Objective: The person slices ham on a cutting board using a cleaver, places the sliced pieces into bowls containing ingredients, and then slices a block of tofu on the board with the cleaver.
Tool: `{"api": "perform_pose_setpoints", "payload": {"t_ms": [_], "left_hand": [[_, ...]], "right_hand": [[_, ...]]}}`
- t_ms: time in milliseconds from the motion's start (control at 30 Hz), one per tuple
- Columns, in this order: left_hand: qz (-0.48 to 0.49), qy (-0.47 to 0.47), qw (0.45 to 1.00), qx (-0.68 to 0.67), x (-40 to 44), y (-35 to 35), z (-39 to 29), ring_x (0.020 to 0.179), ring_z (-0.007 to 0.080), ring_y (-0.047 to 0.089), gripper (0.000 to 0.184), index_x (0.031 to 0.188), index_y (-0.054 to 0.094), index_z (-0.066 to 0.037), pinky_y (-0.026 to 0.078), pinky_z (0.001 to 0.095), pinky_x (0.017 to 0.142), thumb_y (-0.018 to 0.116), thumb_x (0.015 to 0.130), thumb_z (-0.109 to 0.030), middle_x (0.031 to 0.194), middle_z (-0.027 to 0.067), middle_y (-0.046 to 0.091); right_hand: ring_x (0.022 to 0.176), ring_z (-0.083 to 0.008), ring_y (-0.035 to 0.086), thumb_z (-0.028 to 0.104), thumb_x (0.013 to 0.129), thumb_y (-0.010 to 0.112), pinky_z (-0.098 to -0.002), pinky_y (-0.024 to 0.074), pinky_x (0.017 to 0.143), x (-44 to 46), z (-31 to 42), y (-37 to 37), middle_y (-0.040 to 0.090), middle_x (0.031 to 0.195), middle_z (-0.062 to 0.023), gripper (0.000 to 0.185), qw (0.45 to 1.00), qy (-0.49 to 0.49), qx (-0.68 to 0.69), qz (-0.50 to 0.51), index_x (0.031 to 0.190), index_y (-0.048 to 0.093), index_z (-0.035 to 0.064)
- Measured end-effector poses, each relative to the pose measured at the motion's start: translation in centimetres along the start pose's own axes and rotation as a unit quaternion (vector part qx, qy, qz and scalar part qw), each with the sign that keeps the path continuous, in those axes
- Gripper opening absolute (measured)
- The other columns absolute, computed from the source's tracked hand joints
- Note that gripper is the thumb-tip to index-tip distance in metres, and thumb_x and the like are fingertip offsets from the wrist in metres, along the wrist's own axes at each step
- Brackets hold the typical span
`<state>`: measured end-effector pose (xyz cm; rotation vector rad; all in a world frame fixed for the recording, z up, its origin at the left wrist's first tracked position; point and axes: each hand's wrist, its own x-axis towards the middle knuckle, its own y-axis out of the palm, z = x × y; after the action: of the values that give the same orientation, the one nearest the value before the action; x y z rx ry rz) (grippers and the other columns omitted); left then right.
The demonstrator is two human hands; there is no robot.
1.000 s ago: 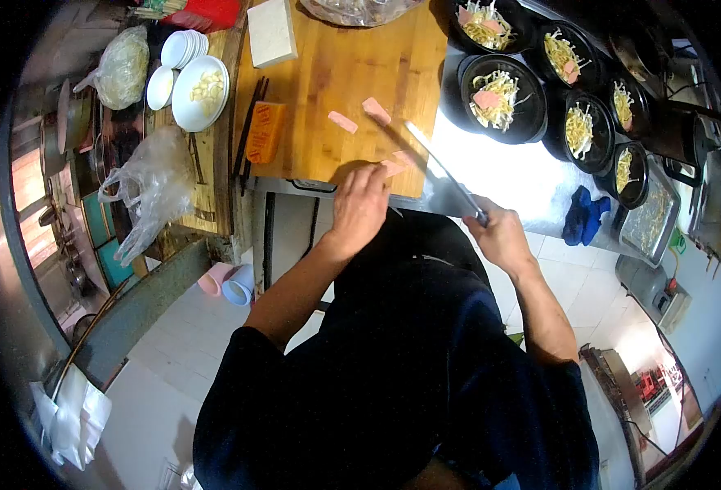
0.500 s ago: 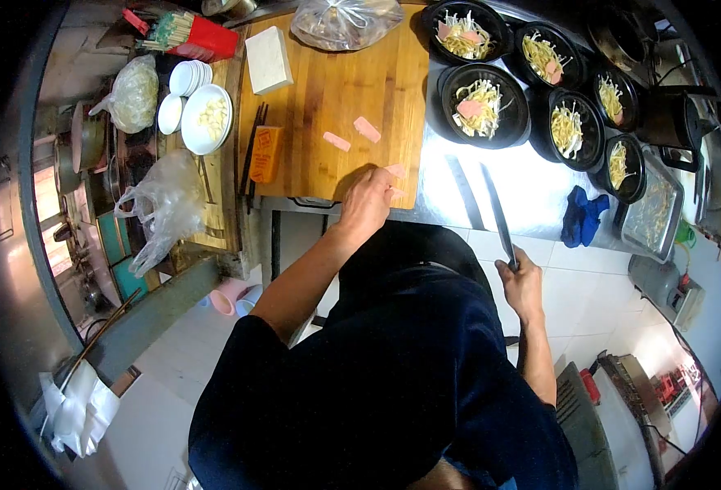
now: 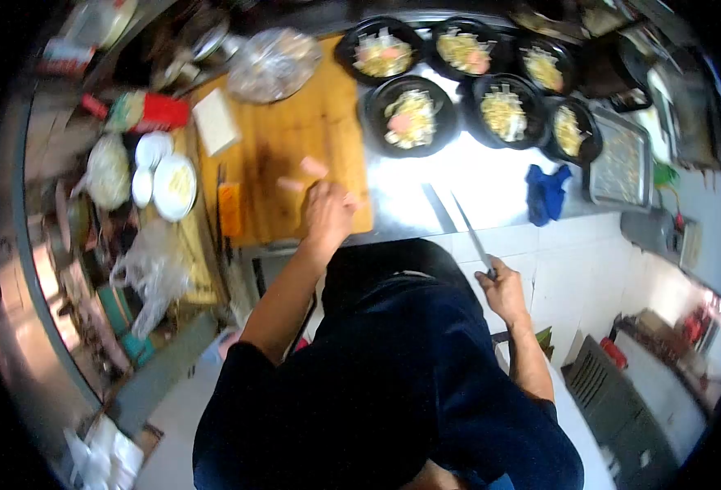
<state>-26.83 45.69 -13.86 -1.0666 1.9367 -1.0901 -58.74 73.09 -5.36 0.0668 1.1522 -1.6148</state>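
My left hand is over the right part of the wooden cutting board, its fingers closed on a pink slice. Two more pink slices lie on the board just beyond the fingertips. In my right hand is the handle of a knife, whose blade points up and left over the steel counter's front edge. Black bowls with pale noodle-like strands, several topped with pink pieces, stand on the counter beyond the knife.
A white block, a plastic bag of food and an orange packet rest on the board. White dishes stand to its left. A blue cloth and a metal tray lie on the counter's right side.
The view has turned toward the right. My left hand has lifted a little with the slice. The knife has moved from near the board to the right, away from it.
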Motion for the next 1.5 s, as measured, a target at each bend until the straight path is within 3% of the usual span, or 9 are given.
{"api": "perform_pose_setpoints", "payload": {"t_ms": [167, 433, 600, 667, 767, 833, 1067, 1200, 1500], "left_hand": [[0.031, -0.051, 0.995, -0.082, 0.4, -1.0, -1.6, 0.099, 0.0441, 0.073, 0.026, 0.099, 0.067, -0.003, 0.06, 0.0512, 0.084, 0.087, 0.091, -0.018, 0.103, 0.0202, 0.076], [0.222, -0.056, 0.875, -0.428, 5.8, 0.3, -10.5, 0.083, 0.0143, 0.07, 0.027, 0.106, 0.071, 0.0, 0.057, 0.0312, 0.076, 0.088, 0.095, -0.017, 0.092, 0.0063, 0.077], [0.219, 0.012, 0.882, -0.417, 14.6, 0.3, -20.5, 0.085, 0.0116, 0.068, 0.026, 0.107, 0.071, 0.001, 0.055, 0.0288, 0.076, 0.087, 0.098, -0.018, 0.095, 0.0056, 0.077], [0.208, 0.004, 0.919, -0.335, 17.5, -1.5, -24.0, 0.098, 0.023, 0.076, 0.042, 0.122, 0.074, 0.0, 0.06, 0.0364, 0.085, 0.086, 0.097, -0.032, 0.11, 0.0157, 0.081], [0.044, 0.099, 0.964, -0.243, 21.7, -1.5, -20.3, 0.107, 0.0368, 0.078, 0.045, 0.129, 0.073, 0.0, 0.061, 0.0437, 0.093, 0.081, 0.099, -0.032, 0.117, 0.0214, 0.08], [0.082, 0.056, 0.965, -0.241, 21.3, -7.3, -16.7, 0.107, 0.0378, 0.078, 0.039, 0.127, 0.075, -0.002, 0.061, 0.0444, 0.092, 0.079, 0.1, -0.03, 0.117, 0.021, 0.081], [0.065, -0.051, 0.996, -0.016, 13.0, -7.5, 8.2, 0.101, 0.0376, 0.076, 0.022, 0.11, 0.079, -0.006, 0.06, 0.0473, 0.091, 0.076, 0.097, -0.023, 0.107, 0.017, 0.079], [0.055, 0.083, 0.987, 0.125, 8.5, -6.6, 10.7, 0.115, 0.037, 0.07, 0.017, 0.106, 0.079, -0.006, 0.058, 0.0486, 0.098, 0.077, 0.094, -0.018, 0.119, 0.015, 0.075], [0.069, 0.024, 0.997, 0.029, 7.2, -7.2, 10.4, 0.111, 0.0377, 0.07, 0.018, 0.111, 0.079, -0.004, 0.058, 0.0475, 0.096, 0.077, 0.096, -0.014, 0.113, 0.0145, 0.072]], "right_hand": [[0.085, -0.0421, 0.079, 0.017, 0.095, 0.085, -0.0461, 0.0627, 0.079, -1.0, 0.7, -1.2, 0.078, 0.091, -0.0258, 0.046, 0.999, 0.031, 0.016, -0.002, 0.138, 0.073, 0.0038], [0.089, -0.0433, 0.079, 0.019, 0.095, 0.084, -0.0481, 0.062, 0.083, -3.2, -2.0, -0.2, 0.078, 0.095, -0.0291, 0.047, 0.996, 0.038, 0.052, -0.068, 0.138, 0.073, 0.0024], [0.083, -0.0399, 0.077, 0.02, 0.094, 0.086, -0.0456, 0.0599, 0.08, -5.4, -2.3, 0.3, 0.075, 0.089, -0.0279, 0.049, 0.985, 0.091, 0.109, -0.093, 0.136, 0.073, -0.0026], [0.08, -0.0366, 0.076, 0.019, 0.094, 0.085, -0.0443, 0.0591, 0.078, -6.1, -2.8, 0.9, 0.075, 0.086, -0.0256, 0.048, 0.983, 0.097, 0.111, -0.108, 0.135, 0.073, -0.0033], [0.073, -0.0295, 0.071, 0.018, 0.095, 0.084, -0.0419, 0.0574, 0.073, -6.9, -4.4, 2.7, 0.072, 0.08, -0.0206, 0.046, 0.982, 0.1, 0.114, -0.113, 0.135, 0.074, -0.0016], [0.067, -0.0185, 0.061, 0.014, 0.095, 0.084, -0.037, 0.0532, 0.066, -6.3, -5.2, 3.1, 0.067, 0.074, -0.0135, 0.042, 0.981, 0.129, 0.114, -0.093, 0.134, 0.075, 0.0006], [0.062, -0.0212, 0.059, 0.013, 0.095, 0.084, -0.0381, 0.0533, 0.065, -2.6, -2.5, 0.9, 0.065, 0.07, -0.0161, 0.047, 0.996, 0.063, 0.066, -0.024, 0.138, 0.073, -0.0033], [0.061, -0.0229, 0.06, 0.014, 0.096, 0.084, -0.0398, 0.054, 0.066, -0.4, 0.4, 0.8, 0.067, 0.072, -0.0188, 0.048, 1.0, 0.006, 0.027, -0.01, 0.139, 0.072, -0.0022], [0.071, -0.0326, 0.075, 0.015, 0.097, 0.083, -0.0422, 0.0593, 0.071, 0.6, 8.1, 2.8, 0.076, 0.084, -0.025, 0.047, 0.998, -0.048, -0.004, 0.027, 0.14, 0.071, 0.0002]]}}
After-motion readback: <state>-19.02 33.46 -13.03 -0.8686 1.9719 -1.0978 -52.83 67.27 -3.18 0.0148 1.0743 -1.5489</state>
